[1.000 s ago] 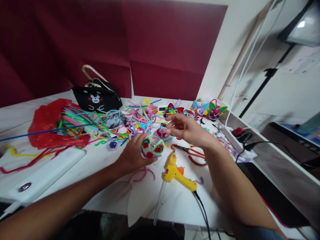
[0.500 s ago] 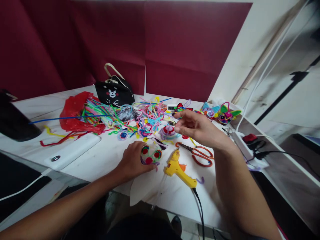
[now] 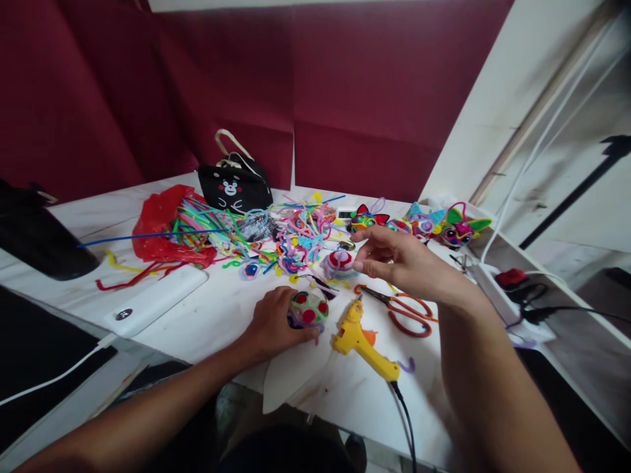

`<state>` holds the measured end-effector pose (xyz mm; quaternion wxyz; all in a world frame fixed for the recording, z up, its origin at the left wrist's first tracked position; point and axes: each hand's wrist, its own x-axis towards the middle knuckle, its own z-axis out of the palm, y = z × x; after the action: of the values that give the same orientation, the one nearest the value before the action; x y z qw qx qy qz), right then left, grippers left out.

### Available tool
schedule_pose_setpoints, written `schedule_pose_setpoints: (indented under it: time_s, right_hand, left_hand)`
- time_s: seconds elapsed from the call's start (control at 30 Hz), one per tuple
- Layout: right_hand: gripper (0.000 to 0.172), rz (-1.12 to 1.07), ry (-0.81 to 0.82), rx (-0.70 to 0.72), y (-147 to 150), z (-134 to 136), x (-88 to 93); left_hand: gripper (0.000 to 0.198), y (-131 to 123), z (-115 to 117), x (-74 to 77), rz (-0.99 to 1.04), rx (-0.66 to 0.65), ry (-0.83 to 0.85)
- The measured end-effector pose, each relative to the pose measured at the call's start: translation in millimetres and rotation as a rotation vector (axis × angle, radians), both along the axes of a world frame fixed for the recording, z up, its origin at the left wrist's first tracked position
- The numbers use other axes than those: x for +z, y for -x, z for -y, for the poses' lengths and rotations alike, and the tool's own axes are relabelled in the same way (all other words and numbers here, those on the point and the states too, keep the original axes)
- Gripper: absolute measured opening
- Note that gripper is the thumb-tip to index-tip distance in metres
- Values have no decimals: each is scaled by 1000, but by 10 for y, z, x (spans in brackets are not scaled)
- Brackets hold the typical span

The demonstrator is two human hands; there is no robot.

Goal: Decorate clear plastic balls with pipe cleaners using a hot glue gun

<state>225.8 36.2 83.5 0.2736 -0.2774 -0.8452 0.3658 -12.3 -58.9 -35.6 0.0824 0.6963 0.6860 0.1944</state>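
My left hand (image 3: pixel 276 322) is wrapped round a colourful ball (image 3: pixel 309 310) with red spots and a purple strip low on it, near the table's front edge. My right hand (image 3: pixel 394 259) hovers with bent fingers, its fingertips beside a small purple-and-red round piece (image 3: pixel 339 261); they look slightly apart and hold nothing visible. A yellow glue gun (image 3: pixel 367 345) lies to the right of the ball, its nozzle pointing away from me. Orange-handled scissors (image 3: pixel 407 312) rest beyond it, below my right wrist.
Pipe cleaners (image 3: pixel 300 236) heap up at the centre, others spill from a red plastic bag (image 3: pixel 155 223). Behind stands a black drawstring bag (image 3: pixel 234 187). A white power bank (image 3: pixel 158 299) is at left, decorated balls (image 3: pixel 456 230) and a power strip (image 3: pixel 488 289) at right.
The whole view has shifted, moving most things slightly right and down in the picture. The ball has turned in my left hand, showing more red spots. My right hand keeps nearly the same pose.
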Motion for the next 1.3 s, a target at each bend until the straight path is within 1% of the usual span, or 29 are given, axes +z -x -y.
schedule_pose_setpoints:
  time_s: [0.2,0.3,0.37,0.4,0.5,0.53,0.6,0.67,0.73,0.83,0.9,0.93,0.97,1.03,1.13,1.2,1.27,1.3]
  right_hand:
    - [34,93,-72,-35,-6,-12,11]
    - [32,114,-92,-55,-43,-16,46]
    - [31,105,-93,-61,-81,-25,70]
    - [31,95,-92,-64,-104,-30,82]
    - [32,57,-69,-89,-187,-41,120]
    - [33,39,-61,-105,-217,-41,134]
    - [35,1,-61,-141,-274,-30,163]
    - [36,-24,-76,-169,-314,-7,188]
    - [36,-30,-83,-188,-329,22,203]
    - [35,-17,-80,-190,-319,55,210]
    - [35,-2,-83,-180,-318,67,215]
    - [35,9,-88,-178,-325,71,221]
    - [35,20,-94,-182,-338,74,228]
    - [34,29,-115,-214,-376,83,247]
    - [33,-2,-149,-294,-433,104,272]
    - [32,-22,-156,-318,-449,118,280]
    - [30,-28,-163,-307,-447,128,284]
    - [29,-27,-169,-296,-441,131,284]
  left_hand:
    - [89,61,-8,56,58,-23,83]
    - [91,122,23,102,111,-38,87]
    - [85,174,41,138,153,-71,58]
    - [79,202,41,159,180,-94,41]
    - [53,300,-27,248,249,-127,-17]
    - [46,342,-78,283,252,-118,-46]
    - [39,452,-227,356,213,-129,-108]
    - [34,604,-430,422,166,-48,-196]
    - [34,793,-661,475,153,2,-225]
    - [37,1083,-985,528,130,111,-279]
    - [38,1220,-1141,545,111,153,-295]
    - [39,1257,-1195,545,103,151,-294]
    - [40,1273,-1234,540,96,137,-291]
    - [40,1244,-1274,513,81,55,-268]
    - [41,1123,-1286,438,43,-151,-201]
    - [40,1054,-1297,375,3,-288,-154]
    - [37,1024,-1322,310,-42,-380,-125]
    - [35,1023,-1338,277,-66,-404,-117]
